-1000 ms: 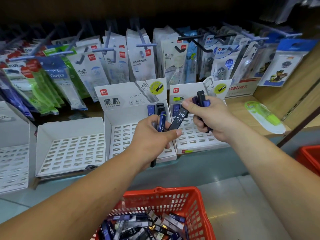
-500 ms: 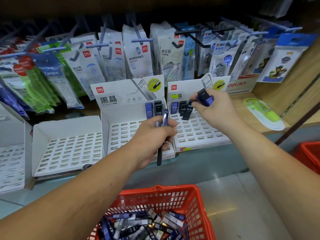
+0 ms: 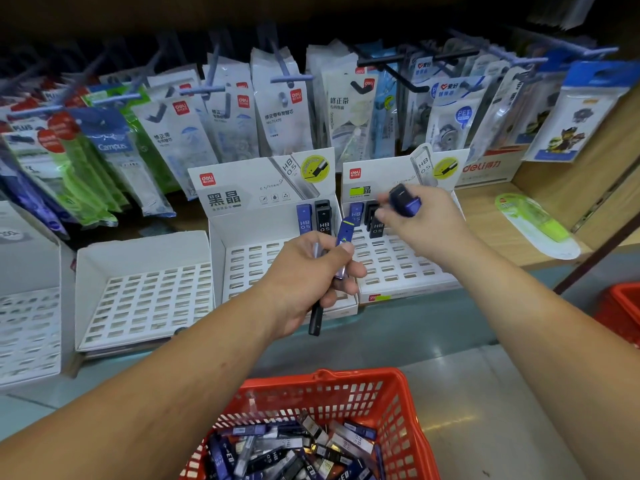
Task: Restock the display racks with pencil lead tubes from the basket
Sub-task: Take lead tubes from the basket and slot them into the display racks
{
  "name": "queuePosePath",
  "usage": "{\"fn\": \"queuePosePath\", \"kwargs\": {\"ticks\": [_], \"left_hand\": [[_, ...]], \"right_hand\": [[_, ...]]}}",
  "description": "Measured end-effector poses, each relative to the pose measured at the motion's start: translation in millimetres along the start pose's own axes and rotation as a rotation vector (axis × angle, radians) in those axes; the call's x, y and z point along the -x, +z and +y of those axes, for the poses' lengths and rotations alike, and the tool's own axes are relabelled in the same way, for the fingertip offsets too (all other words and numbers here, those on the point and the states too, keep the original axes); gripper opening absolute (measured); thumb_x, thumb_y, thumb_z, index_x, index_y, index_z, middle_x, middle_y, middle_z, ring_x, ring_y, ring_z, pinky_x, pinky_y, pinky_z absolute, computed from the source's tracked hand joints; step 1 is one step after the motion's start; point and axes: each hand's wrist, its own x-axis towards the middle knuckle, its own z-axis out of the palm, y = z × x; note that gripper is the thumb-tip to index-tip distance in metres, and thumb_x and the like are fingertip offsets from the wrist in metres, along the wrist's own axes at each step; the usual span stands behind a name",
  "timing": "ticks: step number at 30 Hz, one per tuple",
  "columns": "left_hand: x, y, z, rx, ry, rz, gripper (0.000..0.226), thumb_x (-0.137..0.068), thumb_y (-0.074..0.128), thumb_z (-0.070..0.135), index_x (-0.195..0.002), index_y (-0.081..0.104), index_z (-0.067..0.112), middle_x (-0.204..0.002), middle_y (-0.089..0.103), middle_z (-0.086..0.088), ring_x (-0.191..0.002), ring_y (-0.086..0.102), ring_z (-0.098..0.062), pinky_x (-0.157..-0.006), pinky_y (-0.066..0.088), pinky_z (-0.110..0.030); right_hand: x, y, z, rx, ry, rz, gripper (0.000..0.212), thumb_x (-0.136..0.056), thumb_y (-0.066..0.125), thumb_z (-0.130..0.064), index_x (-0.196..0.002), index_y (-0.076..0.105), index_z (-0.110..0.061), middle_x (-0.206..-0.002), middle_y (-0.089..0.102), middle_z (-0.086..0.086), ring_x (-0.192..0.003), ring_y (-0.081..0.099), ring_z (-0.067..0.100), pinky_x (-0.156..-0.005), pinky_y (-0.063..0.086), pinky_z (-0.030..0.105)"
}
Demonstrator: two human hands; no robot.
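My left hand (image 3: pixel 308 278) grips a few lead tubes, a blue one (image 3: pixel 344 244) sticking up and a black one (image 3: pixel 315 320) hanging below, in front of the middle white rack (image 3: pixel 249 268). That rack holds a blue and a black tube (image 3: pixel 323 220) at its back row. My right hand (image 3: pixel 422 223) holds blue tubes (image 3: pixel 405 200) above the right rack (image 3: pixel 408 268), its fingers over a black tube (image 3: pixel 376 227) standing in the back row. The red basket (image 3: pixel 322 389) below is full of several tubes.
Two slotted white racks (image 3: pixel 145 292) with no tubes stand to the left. Hanging packets of correction tape (image 3: pixel 284 105) fill the pegs behind. A green correction tape pack (image 3: pixel 533 223) lies on the wooden shelf at right. Another red basket (image 3: pixel 623 306) shows at the right edge.
My right hand carried a black tube from near my left hand to the right rack's back row, where it now stands. My left hand stayed put with its tubes.
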Motion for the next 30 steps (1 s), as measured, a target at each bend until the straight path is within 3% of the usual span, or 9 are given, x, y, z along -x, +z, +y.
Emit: {"fn": "queuePosePath", "kwargs": {"ticks": [2, 4, 10, 12, 14, 17, 22, 27, 30], "left_hand": [[-1.1, 1.5, 0.5, -0.026, 0.001, 0.022, 0.015, -0.104, 0.061, 0.018, -0.111, 0.054, 0.006, -0.077, 0.072, -0.009, -0.056, 0.060, -0.016, -0.039, 0.030, -0.023], [-2.2, 5.9, 1.0, -0.033, -0.002, 0.049, 0.014, -0.100, 0.065, 0.015, -0.105, 0.052, 0.011, -0.067, 0.061, -0.007, -0.052, 0.051, -0.016, -0.038, 0.028, -0.023], [-1.0, 25.1, -2.8, -0.022, 0.063, 0.079, 0.022, -0.095, 0.074, 0.023, -0.103, 0.063, 0.007, -0.059, 0.039, -0.001, -0.049, 0.028, -0.017, -0.043, 0.022, -0.022], [-0.4, 26.9, -2.4, 0.004, 0.109, 0.124, 0.028, -0.097, 0.072, 0.029, -0.104, 0.064, 0.003, -0.062, 0.037, -0.005, -0.053, 0.029, -0.018, -0.045, 0.023, -0.025], [-3.1, 24.3, -1.5, 0.014, 0.151, 0.213, 0.028, -0.097, 0.071, 0.032, -0.098, 0.063, 0.006, -0.059, 0.038, -0.003, -0.053, 0.032, -0.018, -0.045, 0.026, -0.024], [-6.7, 17.4, 0.4, -0.022, 0.268, 0.281, 0.028, -0.097, 0.071, 0.033, -0.094, 0.065, 0.006, -0.054, 0.037, 0.003, -0.048, 0.030, -0.016, -0.047, 0.028, -0.026], [0.9, 16.3, 6.8, -0.043, 0.313, 0.124, 0.013, -0.097, 0.072, 0.029, -0.103, 0.074, 0.018, -0.055, 0.049, 0.007, -0.048, 0.032, -0.016, -0.045, 0.030, -0.022], [4.3, 19.4, 8.0, -0.089, 0.320, 0.058, 0.012, -0.097, 0.072, 0.021, -0.107, 0.074, 0.014, -0.057, 0.056, 0.008, -0.045, 0.038, -0.015, -0.041, 0.031, -0.018], [6.3, 19.1, 12.5, -0.081, 0.287, 0.015, 0.011, -0.096, 0.073, 0.023, -0.106, 0.075, 0.017, -0.063, 0.055, -0.001, -0.051, 0.037, -0.021, -0.043, 0.028, -0.021]], "right_hand": [[4.7, -7.2, -11.5, -0.329, 0.167, 0.015, 0.015, -0.094, 0.075, -0.028, -0.101, 0.071, -0.016, -0.074, 0.065, -0.004, -0.050, 0.049, 0.009, -0.048, 0.038, 0.023], [9.5, -13.0, -22.2, -0.628, 0.300, -0.120, 0.026, -0.098, 0.068, -0.038, -0.101, 0.064, -0.012, -0.070, 0.057, 0.005, -0.050, 0.042, 0.015, -0.047, 0.034, 0.026], [21.4, -5.6, -33.7, -0.929, 0.341, -0.338, 0.028, -0.106, 0.049, -0.038, -0.094, 0.060, -0.015, -0.087, 0.072, 0.010, -0.080, 0.071, 0.025, -0.075, 0.061, 0.042], [22.1, -4.3, -34.2, -0.847, 0.303, -0.341, 0.026, -0.106, 0.049, -0.037, -0.099, 0.060, -0.014, -0.093, 0.073, 0.012, -0.084, 0.072, 0.027, -0.074, 0.063, 0.046], [22.7, -5.7, -33.5, -0.686, 0.282, -0.331, 0.027, -0.105, 0.054, -0.039, -0.105, 0.060, -0.013, -0.082, 0.067, 0.010, -0.070, 0.066, 0.027, -0.064, 0.060, 0.045], [26.1, -11.7, -28.1, -0.434, 0.262, -0.394, 0.027, -0.100, 0.064, -0.041, -0.103, 0.062, -0.014, -0.065, 0.051, 0.006, -0.052, 0.043, 0.019, -0.048, 0.037, 0.028], [34.0, -16.9, -26.5, -0.022, 0.168, -0.563, 0.019, -0.094, 0.073, -0.025, -0.091, 0.061, -0.010, -0.057, 0.044, 0.001, -0.051, 0.038, 0.020, -0.045, 0.026, 0.024], [36.9, -12.8, -35.3, 0.022, 0.125, -0.663, 0.021, -0.092, 0.072, -0.015, -0.106, 0.065, -0.001, -0.056, 0.049, 0.003, -0.051, 0.046, 0.018, -0.043, 0.032, 0.026], [37.7, -14.3, -35.5, -0.084, 0.151, -0.673, 0.011, -0.093, 0.069, -0.008, -0.095, 0.063, 0.001, -0.058, 0.052, 0.006, -0.049, 0.045, 0.018, -0.043, 0.030, 0.024]]}}
